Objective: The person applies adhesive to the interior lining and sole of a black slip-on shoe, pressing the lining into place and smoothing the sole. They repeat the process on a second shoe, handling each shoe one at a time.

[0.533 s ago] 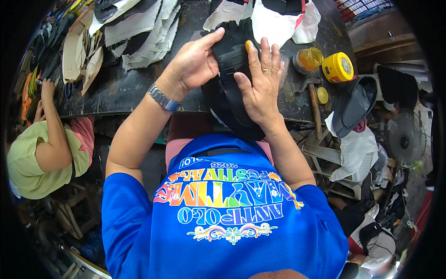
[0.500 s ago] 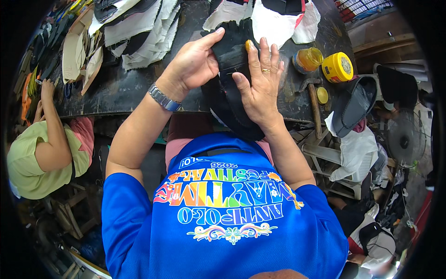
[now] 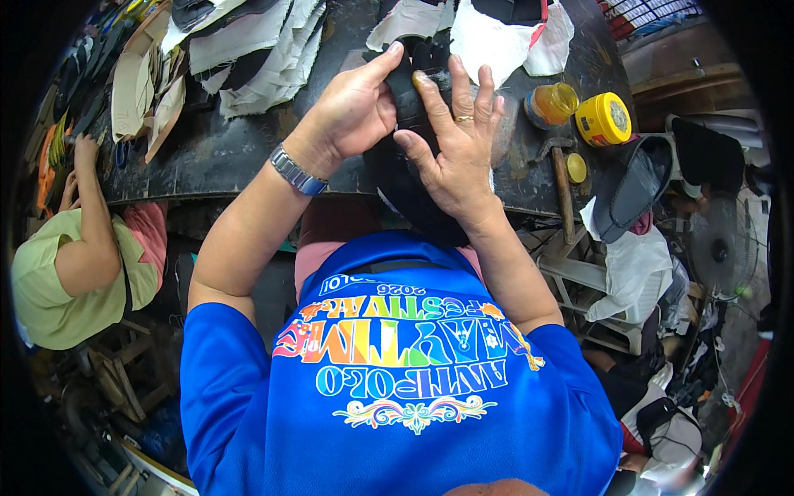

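Observation:
Over the table's near edge lies a black piece that looks like a shoe upper [image 3: 399, 175], its far end notched. My left hand [image 3: 357, 112] grips its left side, thumb on top, the other fingers partly hidden underneath. Fingers spread, my right hand [image 3: 460, 153] rests its index fingertip on the upper. That fingertip carries yellowish-brown glue, and a wet-looking smear shows on the black surface beside it. To the right stand a jar of amber glue [image 3: 552, 105] and an open yellow tub [image 3: 603, 119].
A hammer [image 3: 563, 194] lies by a small yellow lid [image 3: 576, 168] at the table's right edge. White-lined pieces [image 3: 277, 70] are stacked at the back left. A dark shoe piece [image 3: 633, 194] and white cloth sit on a stool at right. Another person [image 3: 83, 256] works at left.
My right hand has moved slightly left across the upper, its index fingertip now nearer my left thumb. My left hand still grips the piece and has shifted only a little.

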`<state>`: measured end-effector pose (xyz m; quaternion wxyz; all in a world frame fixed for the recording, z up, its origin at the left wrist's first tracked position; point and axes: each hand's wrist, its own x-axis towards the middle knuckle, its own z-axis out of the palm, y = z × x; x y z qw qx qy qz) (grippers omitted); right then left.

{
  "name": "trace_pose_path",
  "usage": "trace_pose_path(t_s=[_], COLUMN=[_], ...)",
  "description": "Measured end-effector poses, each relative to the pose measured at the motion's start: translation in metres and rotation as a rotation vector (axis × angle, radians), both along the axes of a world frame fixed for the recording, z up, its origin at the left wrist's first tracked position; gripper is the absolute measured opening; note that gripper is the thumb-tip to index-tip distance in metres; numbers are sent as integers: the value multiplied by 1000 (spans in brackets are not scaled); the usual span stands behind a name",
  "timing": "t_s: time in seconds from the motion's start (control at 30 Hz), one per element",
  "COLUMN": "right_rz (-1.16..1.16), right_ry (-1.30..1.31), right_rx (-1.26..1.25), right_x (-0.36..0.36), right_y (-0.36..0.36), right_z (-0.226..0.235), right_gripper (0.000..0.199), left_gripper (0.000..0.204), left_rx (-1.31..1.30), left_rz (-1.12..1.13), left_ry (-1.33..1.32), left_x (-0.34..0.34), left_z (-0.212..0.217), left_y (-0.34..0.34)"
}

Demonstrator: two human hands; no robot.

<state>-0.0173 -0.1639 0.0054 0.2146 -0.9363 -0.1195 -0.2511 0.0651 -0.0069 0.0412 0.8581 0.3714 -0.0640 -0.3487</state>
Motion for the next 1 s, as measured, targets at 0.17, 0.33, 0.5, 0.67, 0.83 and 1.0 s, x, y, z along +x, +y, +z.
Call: trace_pose_path(t_s=[0.17,0.33,0.5,0.67,0.83,1.0], right_rz=[62,152,219,-17,122,193], right_ry=[-24,-31,-106,-33,-8,-84], right_rx=[14,178,375,-124,-74,-23], right_x=[1,6,4,4,5,0], right_y=[7,-1,-21,-17,-13,-32], right_z=[-2,1,7,3,3,9], right_gripper=[62,49,37,55,51,40], left_gripper=[45,47,52,52,45,49], left_rx=[1,-167,-75,-30,-134,-266], left_rz=[31,-101,-90,-43,-78,-199], left_ry=[-8,51,44,49,86,60], left_x=[1,8,11,7,10,18], left_z=[-6,-11,-9,-4,-10,-18], left_y=[1,6,5,-1,1,5])
